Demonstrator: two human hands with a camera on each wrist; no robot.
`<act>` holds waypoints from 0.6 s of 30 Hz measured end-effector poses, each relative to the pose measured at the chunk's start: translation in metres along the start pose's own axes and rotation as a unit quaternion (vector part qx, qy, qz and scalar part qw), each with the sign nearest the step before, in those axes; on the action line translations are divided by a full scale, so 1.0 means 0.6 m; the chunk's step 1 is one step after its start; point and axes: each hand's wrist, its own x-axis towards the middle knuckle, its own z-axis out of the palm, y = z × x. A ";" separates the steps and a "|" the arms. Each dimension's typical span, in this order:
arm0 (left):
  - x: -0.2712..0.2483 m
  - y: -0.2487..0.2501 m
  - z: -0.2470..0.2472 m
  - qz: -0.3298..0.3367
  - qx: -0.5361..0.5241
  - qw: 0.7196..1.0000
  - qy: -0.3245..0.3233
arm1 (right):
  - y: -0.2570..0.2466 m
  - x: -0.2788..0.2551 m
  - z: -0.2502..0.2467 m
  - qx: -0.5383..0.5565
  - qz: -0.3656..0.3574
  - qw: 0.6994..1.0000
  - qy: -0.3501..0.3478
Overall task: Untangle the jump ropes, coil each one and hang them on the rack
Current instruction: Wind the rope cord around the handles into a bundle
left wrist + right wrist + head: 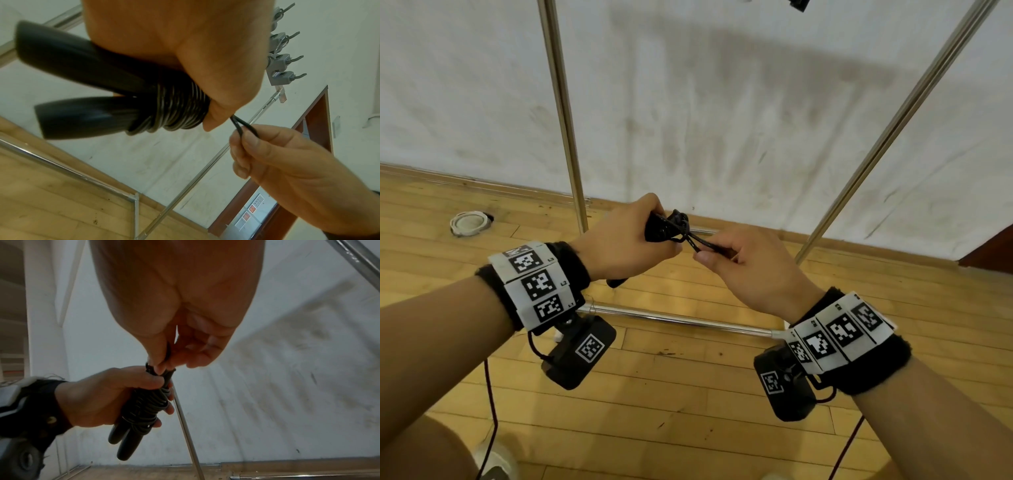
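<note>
- Far left on the floor (688, 394) I see a white ring (469, 223), well apart from everything else.
- My left hand (619, 236) is clenched around the rope (666, 226) — a black cord wound in tight turns over its two handles (78, 91), which lie side by side and stick out below the fist.
- My right hand (750, 270) is just beside it; thumb and forefinger pinch a short loop (244, 128) of cord coming out of the bundle, the other fingers curled in.
- Behind both hands stands the rack (565, 113) — chrome poles against the scuffed wall (722, 85), hooks (281, 61) up near its top.
</note>
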 end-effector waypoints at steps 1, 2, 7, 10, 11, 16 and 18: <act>0.003 -0.001 0.000 -0.004 0.015 1.000 0.009 | -0.002 -0.001 0.000 0.007 0.012 1.000 -0.011; 0.005 -0.002 0.000 -0.010 0.022 1.000 0.013 | -0.003 -0.002 -0.001 0.019 0.024 0.999 -0.018; 0.006 -0.001 -0.004 0.029 0.016 0.999 -0.014 | -0.003 -0.006 -0.016 0.051 0.050 0.997 -0.025; 0.002 0.004 -0.011 0.068 -0.045 0.994 -0.068 | 0.003 -0.007 -0.030 0.080 0.056 0.995 -0.025; 0.001 0.007 -0.013 0.073 -0.052 0.993 -0.077 | 0.005 -0.008 -0.033 0.085 0.053 0.995 -0.026; -0.008 0.022 -0.006 0.061 -0.121 0.986 -0.095 | 0.012 -0.011 -0.036 0.098 0.046 0.994 -0.028; -0.008 0.021 -0.005 0.048 -0.131 0.985 -0.102 | 0.015 -0.011 -0.037 0.103 0.052 0.993 -0.032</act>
